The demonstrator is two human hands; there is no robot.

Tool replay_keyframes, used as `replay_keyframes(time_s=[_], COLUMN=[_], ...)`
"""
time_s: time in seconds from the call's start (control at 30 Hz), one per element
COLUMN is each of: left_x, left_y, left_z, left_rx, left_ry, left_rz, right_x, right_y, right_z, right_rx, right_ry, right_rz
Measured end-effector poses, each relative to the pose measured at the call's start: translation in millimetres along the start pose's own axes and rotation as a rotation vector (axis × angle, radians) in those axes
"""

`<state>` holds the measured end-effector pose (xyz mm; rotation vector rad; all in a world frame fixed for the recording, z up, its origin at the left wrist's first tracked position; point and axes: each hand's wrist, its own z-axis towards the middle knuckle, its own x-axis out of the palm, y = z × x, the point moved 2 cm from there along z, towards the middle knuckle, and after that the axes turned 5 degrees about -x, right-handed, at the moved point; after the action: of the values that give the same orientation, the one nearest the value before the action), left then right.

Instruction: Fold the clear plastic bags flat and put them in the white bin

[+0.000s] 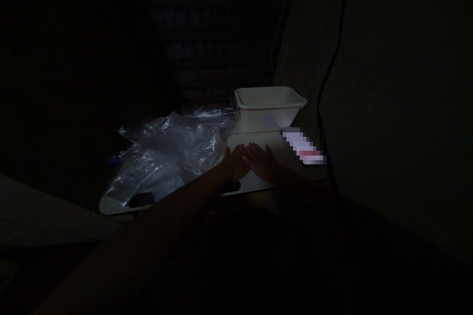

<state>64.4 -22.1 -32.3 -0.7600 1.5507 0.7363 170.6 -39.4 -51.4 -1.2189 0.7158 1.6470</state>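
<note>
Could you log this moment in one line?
left hand: open, near plastic | right hand: open, beside left | white tub: beyond, on table

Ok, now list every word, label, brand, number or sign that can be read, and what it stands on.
Nothing readable.
Front of the white tub: a pale patch, too faint to read.
Right side of the table: a bright pixelated rectangle, illegible.

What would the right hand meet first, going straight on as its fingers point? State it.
The right hand would most likely meet the left hand first: their fingertips look close together or touching. Beyond, roughly in line, lies crumpled clear plastic; darkness leaves depth unclear.
</note>
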Motion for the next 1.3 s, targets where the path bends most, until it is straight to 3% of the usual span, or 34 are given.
replay_keyframes(time_s=[0.33,0.83,1.3], left_x=[3.2,3.6,4.2], left_y=[-1.3,-2.6,-2.0], left_z=[-0.1,0.3,2.7], left_rx=[-0.008,-0.047,-0.045], left_ry=[0.011,-0.022,0.03], left_rz=[0.019,0.045,0.062], right_x=[0.3,3.4,-0.3], right_y=[1.0,0.4,1.5], right_z=[1.1,-0.2,1.2], right_rx=[0.029,0.008,0.042], right_ry=[0.087,0.063,0.111], right_rz=[0.015,0.001,0.027])
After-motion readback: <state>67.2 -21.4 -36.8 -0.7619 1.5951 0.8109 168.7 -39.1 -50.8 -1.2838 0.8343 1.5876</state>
